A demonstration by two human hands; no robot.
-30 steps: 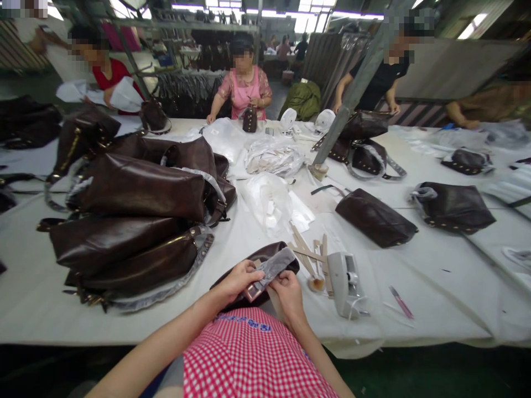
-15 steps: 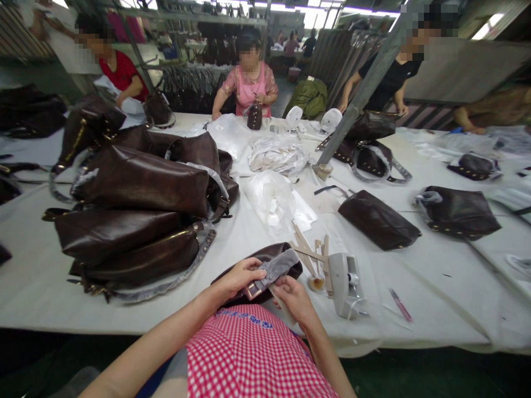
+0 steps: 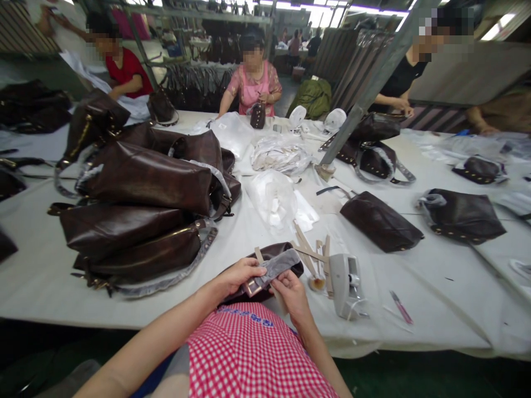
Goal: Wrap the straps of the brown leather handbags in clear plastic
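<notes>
A dark brown leather handbag (image 3: 274, 251) lies at the table's front edge, against the checked apron (image 3: 249, 354). Across it runs a strap wrapped in grey film (image 3: 282, 264), with a gold-coloured buckle (image 3: 254, 286) at its lower end. My left hand (image 3: 240, 276) is closed on this strap, thumb on top. My right hand (image 3: 290, 293) pinches a narrow beige strip (image 3: 279, 301) just below the strap. The end of a beige strip (image 3: 259, 254) pokes out above my left fingers; its middle is hidden beneath the strap.
A tape dispenser (image 3: 346, 284) stands right of my hands, beside several beige strips (image 3: 327, 262) and a brush-like tool (image 3: 317, 283). Pink-handled snips (image 3: 401, 307) lie farther right. Brown bags (image 3: 145, 177) are piled at left. A slanted metal post (image 3: 369, 88) rises behind. Co-workers stand opposite.
The end of a beige strip now sticks out above my left hand, where none showed before. My hands have barely shifted. The view has moved slightly.
</notes>
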